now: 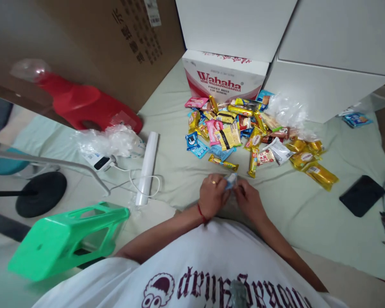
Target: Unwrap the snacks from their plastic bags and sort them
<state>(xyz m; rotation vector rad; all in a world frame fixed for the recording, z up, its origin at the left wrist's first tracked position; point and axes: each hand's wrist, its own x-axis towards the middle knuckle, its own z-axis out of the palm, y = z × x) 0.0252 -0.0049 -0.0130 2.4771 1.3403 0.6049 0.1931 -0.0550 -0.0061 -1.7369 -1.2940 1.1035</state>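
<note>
Close to my body, my left hand [212, 191] is closed on a small blue and white packet [231, 180]. My right hand [246, 196] pinches at the packet's right side, its fingertips partly hidden. Just beyond both hands spreads a pile of wrapped snacks [229, 133] in yellow, pink, blue and brown. A yellow snack bar [223, 163] lies nearest my left hand. Another upright yellow bar [253, 162] and a white and red packet [266, 157] are in front of my right hand.
A Wahaha carton [226, 77] stands behind the snacks. To the left are a red bottle [83, 105], a power bank [101, 162] with a white cable, a clear roll [148, 169] and a green stool [67, 239]. A black pouch [362, 195] lies at right.
</note>
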